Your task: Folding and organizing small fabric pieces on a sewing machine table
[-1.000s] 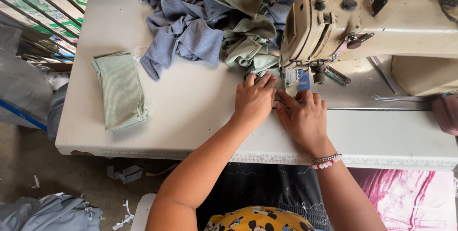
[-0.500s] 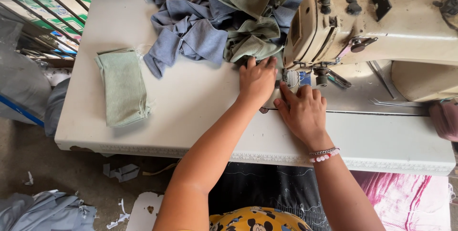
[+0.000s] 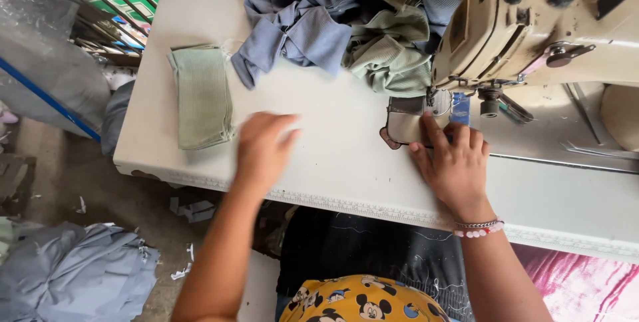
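Observation:
My right hand (image 3: 451, 162) rests flat on the white sewing table (image 3: 333, 162), fingers spread beside the metal needle plate (image 3: 407, 126) under the head of the beige sewing machine (image 3: 532, 29). It holds nothing I can see. My left hand (image 3: 263, 149) hovers, blurred, over the bare table, fingers apart and empty, between the needle plate and a folded stack of light green ribbed fabric (image 3: 201, 96). A heap of blue and green fabric pieces (image 3: 333, 22) lies behind the needle area.
The table's near edge runs across the middle of the view. On the floor at the left lie grey-blue cloth (image 3: 73, 275) and scraps. A metal grille (image 3: 86, 2) and a plastic-wrapped bundle (image 3: 40, 62) stand beyond the table's left end.
My left hand has left the needle area and swept left across the table toward the green folded stack. My right hand stays by the needle plate.

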